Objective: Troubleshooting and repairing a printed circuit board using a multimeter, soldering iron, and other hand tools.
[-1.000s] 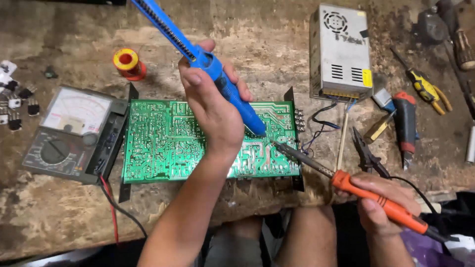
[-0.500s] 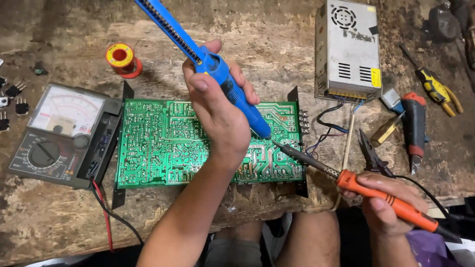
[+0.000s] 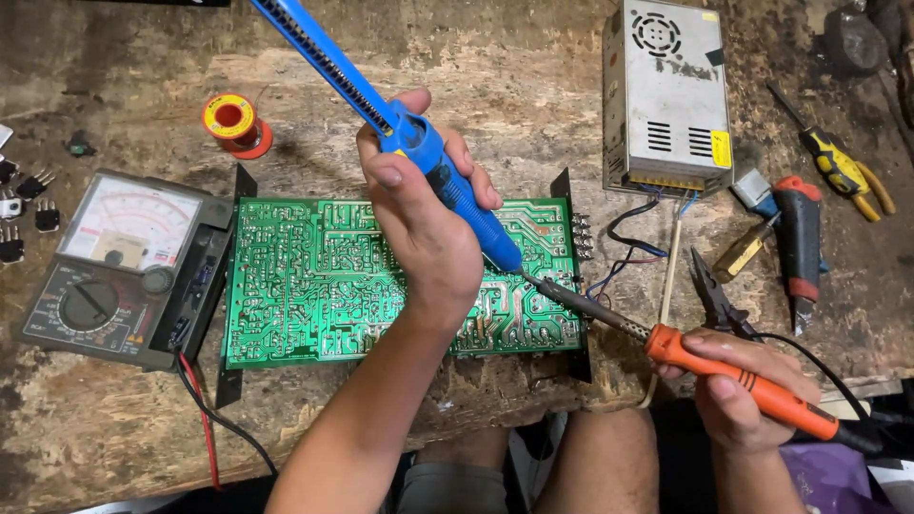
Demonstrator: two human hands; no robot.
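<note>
Left hand (image 3: 424, 228) grips blue desoldering pump (image 3: 457, 195), top cropped; right hand (image 3: 747, 385) clasps orange soldering iron (image 3: 733, 376), tip meeting unclear.

worn, stained wooden workbench (image 3: 533, 86), rough chipped front edge, dark gap below, even overhead light

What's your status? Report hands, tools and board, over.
Left hand grips blue desoldering pump, nozzle on green circuit board. Right hand holds orange soldering iron, tip beside nozzle. Nothing blocking the joint.
</note>
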